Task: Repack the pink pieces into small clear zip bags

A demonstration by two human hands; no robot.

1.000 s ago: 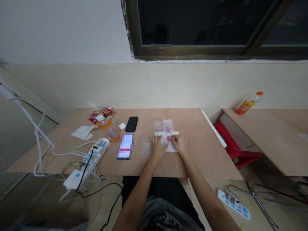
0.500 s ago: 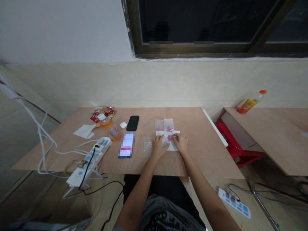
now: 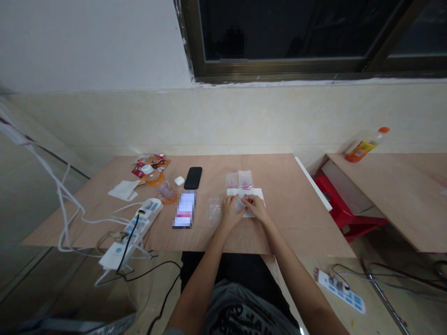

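Observation:
My left hand (image 3: 230, 211) rests on the left part of a white sheet of paper (image 3: 259, 191). Between its thumb and fingers is a small clear plastic bag (image 3: 239, 204). My right hand (image 3: 256, 206) is beside it, its fingertips pinched at the bag's right side on small pink pieces, like beads, largely hidden by the fingers. Just beyond the paper lie two clear bags with pink pieces in them, a left bag (image 3: 231, 179) and a right bag (image 3: 245, 178). More clear bags (image 3: 214, 208) lie flat left of my left hand.
Left on the table (image 3: 296, 228) are a lit phone (image 3: 185, 209), a black phone (image 3: 193, 178), a white case (image 3: 179, 181), an orange drink bottle (image 3: 159, 184), snack packets (image 3: 153, 164), tissue (image 3: 124, 190) and a power strip (image 3: 131, 232) with cables. Another bottle (image 3: 365, 148) stands on the right table.
My right hand has moved left from the pink pile on the paper to the bag at my left hand, and now covers the pile's place. My left hand stays nearly still.

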